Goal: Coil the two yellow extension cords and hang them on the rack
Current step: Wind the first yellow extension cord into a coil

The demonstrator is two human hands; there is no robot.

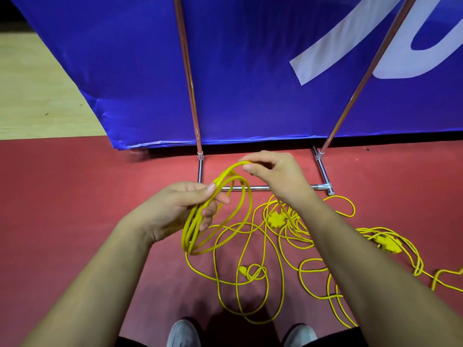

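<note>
My left hand (pixel 186 205) grips a small coil (pixel 200 236) of several yellow cord loops, held above the floor. My right hand (pixel 271 171) pinches the top of a fresh loop just right of the coil. The remaining yellow cord (pixel 263 271) sprawls tangled on the red floor below my arms. One yellow socket block (pixel 275 219) lies under my right wrist, another socket block (pixel 387 244) lies further right. A yellow plug (pixel 242 269) sits in the tangle. The chrome rack (pixel 250 188) stands just beyond my hands, with two slanted uprights.
A blue banner (pixel 250 71) with white lettering hangs behind the rack, reaching almost to the floor. Pale wooden flooring (pixel 37 96) lies at the far left. My two grey shoes (pixel 184 333) show at the bottom edge, close to the loose cord.
</note>
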